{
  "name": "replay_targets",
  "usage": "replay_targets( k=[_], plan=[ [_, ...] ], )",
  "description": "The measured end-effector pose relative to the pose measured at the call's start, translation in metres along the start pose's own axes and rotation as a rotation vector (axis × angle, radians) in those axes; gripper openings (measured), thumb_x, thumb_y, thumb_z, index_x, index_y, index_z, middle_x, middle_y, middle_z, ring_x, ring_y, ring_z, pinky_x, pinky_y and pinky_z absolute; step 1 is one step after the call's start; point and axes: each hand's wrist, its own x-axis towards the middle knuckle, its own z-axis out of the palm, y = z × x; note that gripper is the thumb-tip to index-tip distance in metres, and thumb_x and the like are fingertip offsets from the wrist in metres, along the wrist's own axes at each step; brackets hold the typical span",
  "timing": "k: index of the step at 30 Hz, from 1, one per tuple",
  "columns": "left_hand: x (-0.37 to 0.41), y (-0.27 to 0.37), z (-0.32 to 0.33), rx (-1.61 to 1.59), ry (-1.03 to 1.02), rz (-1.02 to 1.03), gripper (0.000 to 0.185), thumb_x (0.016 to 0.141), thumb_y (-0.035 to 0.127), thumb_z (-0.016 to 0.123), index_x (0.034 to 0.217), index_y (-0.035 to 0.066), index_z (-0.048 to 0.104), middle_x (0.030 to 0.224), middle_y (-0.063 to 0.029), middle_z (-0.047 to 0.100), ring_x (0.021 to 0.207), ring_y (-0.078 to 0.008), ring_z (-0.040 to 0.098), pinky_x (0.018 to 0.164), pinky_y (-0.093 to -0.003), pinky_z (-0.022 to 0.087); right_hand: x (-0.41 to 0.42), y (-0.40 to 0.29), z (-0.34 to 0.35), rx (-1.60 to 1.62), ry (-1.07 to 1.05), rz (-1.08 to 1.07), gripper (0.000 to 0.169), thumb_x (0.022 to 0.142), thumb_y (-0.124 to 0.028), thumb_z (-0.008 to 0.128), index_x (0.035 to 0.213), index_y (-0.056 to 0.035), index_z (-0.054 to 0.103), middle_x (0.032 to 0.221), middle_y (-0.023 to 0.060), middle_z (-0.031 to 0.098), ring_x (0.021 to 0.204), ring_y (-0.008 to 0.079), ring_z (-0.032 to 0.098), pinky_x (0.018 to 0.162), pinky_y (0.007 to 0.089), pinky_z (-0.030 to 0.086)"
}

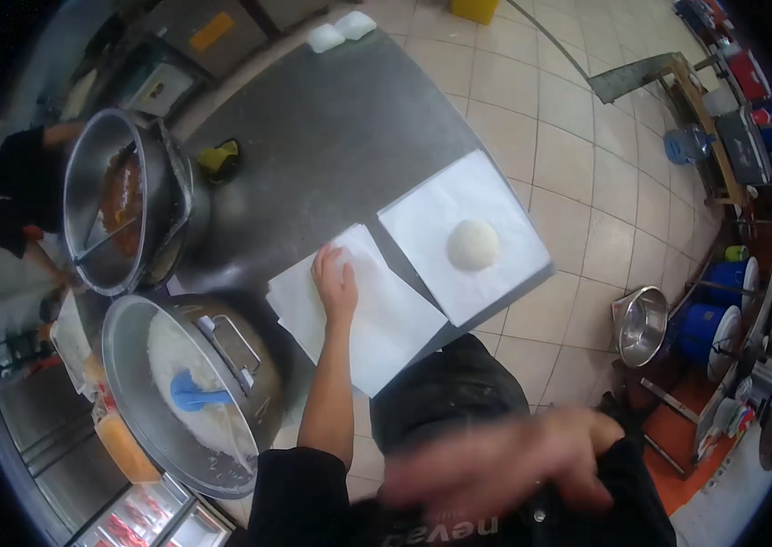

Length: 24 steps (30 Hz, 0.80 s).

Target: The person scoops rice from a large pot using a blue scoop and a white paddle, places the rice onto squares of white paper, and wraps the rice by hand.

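My left hand [336, 284] rests with fingers spread on a stack of white paper sheets [392, 328] on the steel table. Close to my body, my right hand [495, 465] is blurred and raised, well away from the table; whether it holds anything cannot be made out. Right of the stack lies another pile of white sheets [427, 205], with a pale rounded mound [473, 245] on it. To the left, a large metal pot [112, 328] contains a white, rice-like food [184, 349] and a blue scoop [198, 393].
Behind the pot stands a big metal bowl [71, 198] with reddish-brown food. A yellow and black object [219, 161] and two white packs [341, 31] sit on the table [331, 123]. Another person [27, 184] is at far left. A metal basin [642, 327] and shelving are at right.
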Motion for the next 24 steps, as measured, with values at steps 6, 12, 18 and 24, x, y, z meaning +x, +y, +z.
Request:
replay_targets(
  k=[6,12,18,24],
  plan=[
    [-0.055,0.119,0.01,0.385,-0.31,-0.355,0.075,0.079,0.036,0.068,0.142,0.01,0.036,0.15,-0.0237,0.021,0.137,-0.0487,0.016,0.104,-0.0679,0.019,-0.191,0.083,-0.147,-1.686,0.405,0.777,0.049,0.079,-0.019,0.07,0.123,-0.0044,0.055,0.132,0.0153,0.051,0.123,0.0336,0.047,0.102,0.044,0.04],
    [-0.078,0.093,0.014,0.405,-0.329,-0.261,0.076,0.082,0.045,0.065,0.142,0.01,0.036,0.151,-0.0215,0.019,0.139,-0.0464,0.013,0.103,-0.0712,0.016,-0.223,0.053,-0.215,-1.844,0.038,0.603,0.05,0.074,-0.022,0.071,0.12,-0.0109,0.056,0.133,0.0043,0.053,0.127,0.0271,0.045,0.104,0.0432,0.039],
    [-0.082,0.108,0.0,0.314,-0.142,-0.21,0.052,0.086,0.03,0.063,0.129,0.006,0.048,0.137,-0.0194,0.042,0.13,-0.0379,0.036,0.105,-0.0595,0.028,-0.222,0.046,-0.26,-1.791,-0.175,0.464,0.039,0.076,-0.023,0.069,0.111,-0.0097,0.061,0.128,0.0021,0.055,0.124,0.0254,0.048,0.101,0.0376,0.043],
    [-0.096,0.159,0.028,-0.068,-0.261,-0.098,0.038,0.083,0.018,0.065,0.117,0.004,0.056,0.123,-0.0164,0.053,0.119,-0.0342,0.048,0.1,-0.0477,0.037,-0.217,0.039,-0.28,-1.723,-0.307,0.327,0.031,0.078,-0.02,0.067,0.107,-0.0081,0.062,0.127,0.0035,0.056,0.119,0.0252,0.051,0.099,0.0358,0.045]
  ],
)
